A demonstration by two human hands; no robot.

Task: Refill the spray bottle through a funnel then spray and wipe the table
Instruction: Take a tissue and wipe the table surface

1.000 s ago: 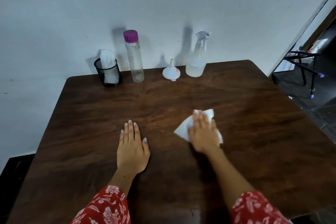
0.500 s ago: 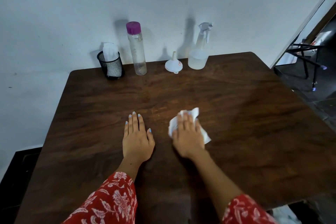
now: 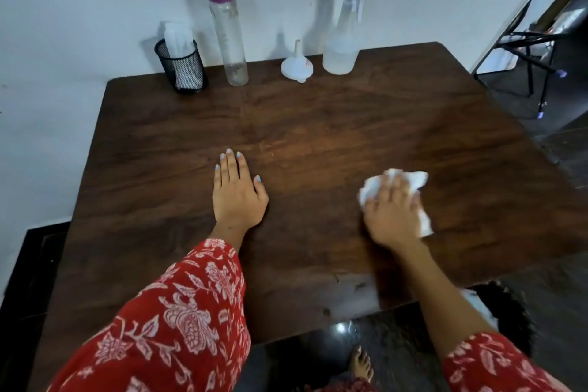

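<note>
My right hand point(image 3: 392, 211) presses a crumpled white tissue point(image 3: 413, 183) flat against the dark wooden table point(image 3: 318, 137), right of centre; the hand is blurred. My left hand point(image 3: 237, 192) rests palm down on the table with straight fingers, holding nothing. At the far edge stand the clear spray bottle point(image 3: 342, 41) with some liquid in it, a white funnel point(image 3: 297, 65) upside down beside it, and a tall clear bottle point(image 3: 227, 32) with a purple cap.
A black mesh cup point(image 3: 183, 68) holding white tissues stands at the far left by the wall. A metal stand point(image 3: 528, 51) is on the floor to the right. My bare foot point(image 3: 361, 364) shows below the table's near edge.
My right hand has slid the tissue from the middle of the table, first leftward, then far to the right. The left hand has stayed put. The camera has tilted down.
</note>
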